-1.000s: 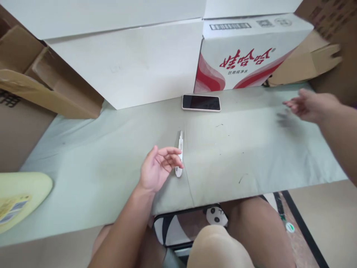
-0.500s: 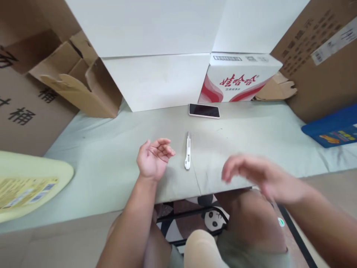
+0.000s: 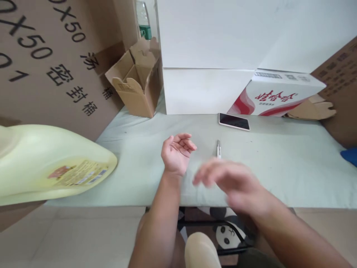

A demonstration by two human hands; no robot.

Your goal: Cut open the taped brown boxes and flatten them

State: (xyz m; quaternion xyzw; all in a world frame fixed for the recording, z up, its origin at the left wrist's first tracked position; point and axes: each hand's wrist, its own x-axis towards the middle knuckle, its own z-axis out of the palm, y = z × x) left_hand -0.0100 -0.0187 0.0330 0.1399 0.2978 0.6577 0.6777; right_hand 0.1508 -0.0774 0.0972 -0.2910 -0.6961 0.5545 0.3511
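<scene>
My left hand (image 3: 177, 154) is palm up above the pale green cloth (image 3: 139, 163), fingers loosely curled and apart, holding nothing. My right hand (image 3: 231, 180), blurred by motion, hovers near the table's front edge with fingers bent and nothing visible in it. Just beyond it lies a white utility knife (image 3: 219, 149), its lower part hidden behind my right hand. A phone (image 3: 234, 121) with a dark screen lies farther back, in front of the white boxes.
At the left are a large yellow-green bottle (image 3: 55, 163) and an open small carton (image 3: 136, 85) before a big brown box (image 3: 55, 67). White panels (image 3: 206, 91) and a red-and-white box (image 3: 276, 95) stand behind. A blue object (image 3: 350, 156) is at the right edge.
The view has turned left, shifting the table objects rightward. My right hand has moved closer to my left hand and now covers part of the knife.
</scene>
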